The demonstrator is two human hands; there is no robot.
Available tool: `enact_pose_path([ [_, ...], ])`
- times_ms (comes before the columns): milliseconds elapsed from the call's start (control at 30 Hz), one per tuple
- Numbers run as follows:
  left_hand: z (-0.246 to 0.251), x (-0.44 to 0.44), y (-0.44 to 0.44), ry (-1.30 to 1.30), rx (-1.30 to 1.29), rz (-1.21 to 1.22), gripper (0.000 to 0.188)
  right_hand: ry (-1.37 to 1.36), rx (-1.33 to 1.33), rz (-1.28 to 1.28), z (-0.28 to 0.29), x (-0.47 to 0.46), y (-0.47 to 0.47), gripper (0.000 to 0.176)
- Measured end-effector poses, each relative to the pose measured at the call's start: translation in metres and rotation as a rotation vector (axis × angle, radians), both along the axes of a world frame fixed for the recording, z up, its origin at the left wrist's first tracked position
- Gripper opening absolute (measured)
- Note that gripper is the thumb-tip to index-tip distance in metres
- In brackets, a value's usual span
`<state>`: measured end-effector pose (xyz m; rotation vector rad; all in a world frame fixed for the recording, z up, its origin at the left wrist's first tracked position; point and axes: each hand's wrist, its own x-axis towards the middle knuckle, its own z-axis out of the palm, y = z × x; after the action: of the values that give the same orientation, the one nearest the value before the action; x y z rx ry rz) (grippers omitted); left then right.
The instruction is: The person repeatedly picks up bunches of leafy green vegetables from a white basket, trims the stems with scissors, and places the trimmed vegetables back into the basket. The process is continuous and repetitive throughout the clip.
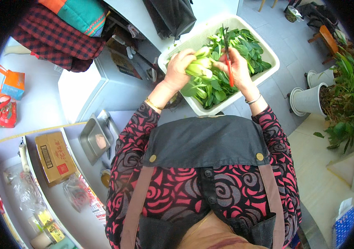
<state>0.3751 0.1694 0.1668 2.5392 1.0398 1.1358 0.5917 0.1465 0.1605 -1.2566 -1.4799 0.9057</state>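
My left hand (179, 68) grips a bunch of pale green bok choy (199, 67), its stem ends turned towards my other hand. In my right hand (235, 68) is a pair of scissors (229, 67) with red handles, its dark blades pointing away from me. My right fingertips are close to the stems; whether they touch is hard to tell. Both hands are above a cream plastic basket (270, 73) holding a heap of leafy greens (251, 49) and cut stem pieces.
Potted plants in white pots (307, 99) stand to the right, near a wooden stool (327, 39). Left are shelves with a cardboard box (55, 157), a metal tray (93, 140) and a white cabinet (83, 90). Black fabric (170, 17) hangs beyond the basket.
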Motion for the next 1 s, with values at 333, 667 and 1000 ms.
enact_pose_path([
  [333, -0.002, 0.026, -0.017, -0.873, -1.003, -0.239, 0.040, 0.131, -0.038, 0.127, -0.017, -0.009, -0.006, 0.069],
  [667, -0.006, 0.037, -0.026, -1.373, -1.433, -0.207, 0.032, 0.298, 0.051, -0.005, -0.033, -0.042, -0.035, 0.044],
  [1000, -0.007, 0.028, -0.026, -1.036, -1.320, -0.277, 0.040, 0.033, 0.291, 0.023, -0.019, -0.045, -0.042, 0.040],
])
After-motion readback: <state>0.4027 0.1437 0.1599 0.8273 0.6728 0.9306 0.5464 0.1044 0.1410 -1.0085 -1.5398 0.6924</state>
